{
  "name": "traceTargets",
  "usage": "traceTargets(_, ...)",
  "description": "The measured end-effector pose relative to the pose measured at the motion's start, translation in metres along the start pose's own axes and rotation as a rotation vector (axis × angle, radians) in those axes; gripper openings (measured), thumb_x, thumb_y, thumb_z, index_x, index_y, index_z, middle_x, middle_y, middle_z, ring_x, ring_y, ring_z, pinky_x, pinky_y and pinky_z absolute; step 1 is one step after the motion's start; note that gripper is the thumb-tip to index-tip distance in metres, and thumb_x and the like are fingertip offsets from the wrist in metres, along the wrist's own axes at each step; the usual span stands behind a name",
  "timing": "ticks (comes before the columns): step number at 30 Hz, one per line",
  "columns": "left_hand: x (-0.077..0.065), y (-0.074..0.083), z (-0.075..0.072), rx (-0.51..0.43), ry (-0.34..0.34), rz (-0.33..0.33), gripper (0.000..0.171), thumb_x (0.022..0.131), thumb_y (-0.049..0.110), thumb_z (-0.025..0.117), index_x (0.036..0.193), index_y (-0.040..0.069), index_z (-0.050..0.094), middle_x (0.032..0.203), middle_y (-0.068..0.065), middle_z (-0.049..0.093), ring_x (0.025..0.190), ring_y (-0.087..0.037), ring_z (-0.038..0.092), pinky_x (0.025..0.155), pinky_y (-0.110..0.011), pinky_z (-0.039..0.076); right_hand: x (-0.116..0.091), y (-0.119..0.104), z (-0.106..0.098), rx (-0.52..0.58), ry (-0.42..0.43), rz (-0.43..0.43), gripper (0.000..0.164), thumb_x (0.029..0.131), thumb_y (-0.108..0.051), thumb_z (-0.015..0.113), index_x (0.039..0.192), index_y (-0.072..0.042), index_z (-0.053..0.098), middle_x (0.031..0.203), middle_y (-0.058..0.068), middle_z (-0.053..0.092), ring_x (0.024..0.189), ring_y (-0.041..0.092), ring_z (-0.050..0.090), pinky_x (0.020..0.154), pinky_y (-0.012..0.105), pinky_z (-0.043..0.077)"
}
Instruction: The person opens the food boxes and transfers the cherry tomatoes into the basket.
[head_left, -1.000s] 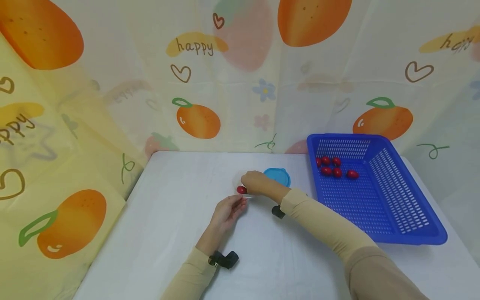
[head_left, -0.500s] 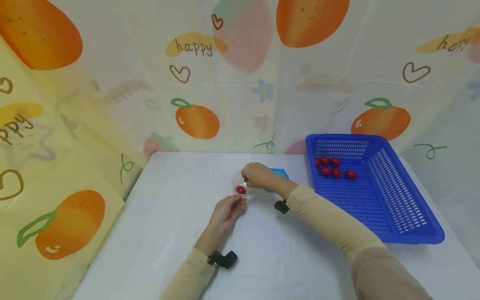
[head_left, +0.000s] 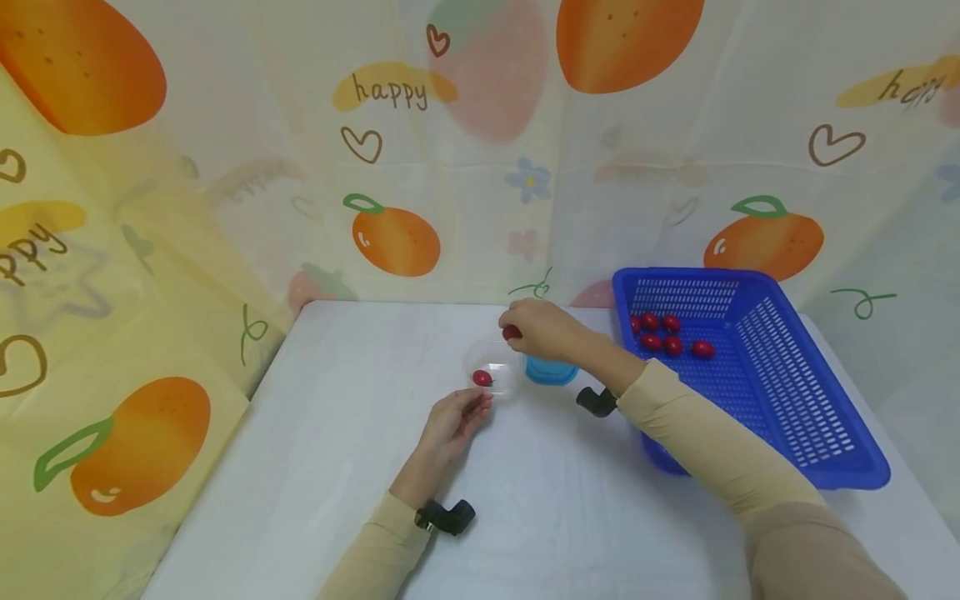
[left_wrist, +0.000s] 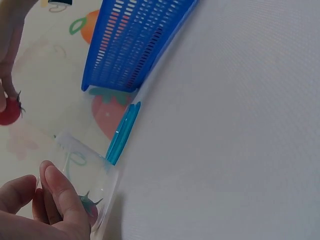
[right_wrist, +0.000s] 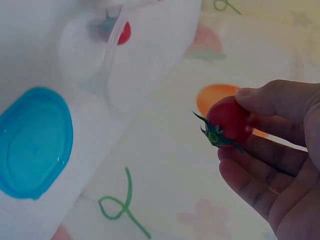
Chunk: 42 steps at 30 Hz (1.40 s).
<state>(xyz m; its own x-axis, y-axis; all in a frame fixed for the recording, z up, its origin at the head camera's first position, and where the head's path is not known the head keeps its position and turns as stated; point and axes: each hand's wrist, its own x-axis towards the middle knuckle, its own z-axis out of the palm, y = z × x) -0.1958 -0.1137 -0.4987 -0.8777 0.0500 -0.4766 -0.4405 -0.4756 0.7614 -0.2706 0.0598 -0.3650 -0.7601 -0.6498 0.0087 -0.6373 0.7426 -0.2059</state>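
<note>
A red cherry tomato with a green stalk [right_wrist: 231,121] is held between the thumb and fingers of my right hand [head_left: 551,331], raised above the table in the head view. Below and to the left of it stands a clear plastic container [head_left: 512,385]. Inside that container lies another cherry tomato [head_left: 482,378]. My left hand [head_left: 452,425] pinches the container's near edge; in the left wrist view the thumb and fingers [left_wrist: 65,195] are at its wall. A blue lid [head_left: 551,373] lies on the table just right of the container.
A blue slotted basket [head_left: 757,417] stands at the right of the white-covered table [head_left: 322,417]. Several cherry tomatoes [head_left: 672,344] sit in its far left part. A fruit-patterned curtain [head_left: 465,183] hangs behind the table.
My right hand has risen out of the container and moved up and right with a cherry tomato, uncovering the container. The left hand has stayed at the container's edge.
</note>
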Motion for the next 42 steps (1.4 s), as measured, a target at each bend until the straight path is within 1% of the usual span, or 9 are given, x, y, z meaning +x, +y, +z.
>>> traceTargets(3,0.000,0.000,0.000,-0.005,0.001,0.002,0.035,0.086,0.019,0.059,0.116,0.001,0.052,0.093,-0.004,0.066,0.083,-0.010,0.063,0.082,-0.020,0.052,-0.007,0.009,-0.008,0.019,0.007,0.032,0.031,0.083,-0.022,0.063,0.112,-0.012,0.062,0.100,0.005,0.062,0.090,0.019,0.056,0.078,0.030,0.054)
traceTargets(9,0.000,-0.001,0.000,-0.024,0.001,-0.009,0.032,0.086,0.019,0.058,0.114,0.003,0.054,0.101,-0.007,0.065,0.085,-0.011,0.063,0.083,-0.020,0.052,-0.019,0.035,-0.021,0.087,0.023,0.064,0.031,0.084,-0.022,0.061,0.113,-0.009,0.060,0.102,0.008,0.062,0.091,0.021,0.056,0.079,0.033,0.053)
traceTargets(12,0.001,-0.001,0.000,-0.008,0.008,-0.008,0.031,0.086,0.020,0.059,0.113,0.005,0.054,0.097,-0.005,0.065,0.085,-0.011,0.063,0.082,-0.020,0.052,-0.025,0.049,-0.026,0.118,0.045,0.096,0.032,0.085,-0.021,0.060,0.115,-0.008,0.060,0.106,0.010,0.062,0.094,0.022,0.057,0.082,0.035,0.053)
traceTargets(16,0.001,-0.001,-0.001,0.012,0.012,0.001,0.032,0.086,0.020,0.059,0.113,0.005,0.054,0.093,-0.002,0.066,0.084,-0.011,0.063,0.082,-0.020,0.052,-0.033,0.065,-0.030,0.161,0.076,0.134,0.032,0.085,-0.018,0.061,0.114,-0.006,0.060,0.105,0.012,0.062,0.094,0.024,0.058,0.083,0.038,0.052)
traceTargets(21,-0.001,0.000,0.000,0.006,0.014,-0.003,0.032,0.086,0.019,0.059,0.113,0.004,0.054,0.092,-0.003,0.066,0.083,-0.010,0.063,0.082,-0.021,0.052,-0.043,0.086,-0.031,0.225,0.138,0.174,0.031,0.083,-0.017,0.063,0.111,-0.003,0.061,0.101,0.012,0.064,0.091,0.024,0.058,0.082,0.039,0.052)
traceTargets(25,-0.001,0.000,0.000,-0.007,0.021,-0.012,0.030,0.086,0.019,0.059,0.112,0.004,0.055,0.093,-0.003,0.066,0.085,-0.011,0.063,0.082,-0.021,0.052,-0.051,0.107,-0.032,0.245,0.181,0.216,0.031,0.082,-0.016,0.064,0.110,-0.004,0.062,0.101,0.013,0.065,0.091,0.024,0.058,0.082,0.041,0.051)
traceTargets(29,-0.001,-0.001,0.000,-0.021,0.018,-0.018,0.030,0.086,0.020,0.059,0.112,0.004,0.056,0.094,-0.004,0.066,0.085,-0.012,0.063,0.082,-0.021,0.052,-0.059,0.126,-0.036,0.260,0.215,0.234,0.030,0.082,-0.015,0.063,0.109,-0.002,0.062,0.103,0.017,0.064,0.094,0.028,0.058,0.086,0.046,0.048)
traceTargets(34,-0.002,-0.001,0.000,-0.006,0.022,-0.009,0.031,0.086,0.021,0.059,0.112,0.004,0.056,0.094,-0.004,0.066,0.086,-0.012,0.063,0.083,-0.021,0.052,-0.068,0.150,-0.036,0.278,0.227,0.288,0.030,0.083,-0.015,0.062,0.108,0.000,0.061,0.105,0.020,0.063,0.097,0.032,0.057,0.088,0.048,0.046)
traceTargets(42,-0.001,-0.001,0.002,0.002,0.023,-0.003,0.031,0.086,0.019,0.059,0.112,0.003,0.055,0.092,-0.003,0.066,0.087,-0.012,0.063,0.085,-0.022,0.051,-0.084,0.187,-0.030,0.255,0.253,0.363,0.027,0.083,-0.015,0.061,0.103,0.002,0.062,0.098,0.023,0.063,0.091,0.033,0.057,0.083,0.049,0.045)
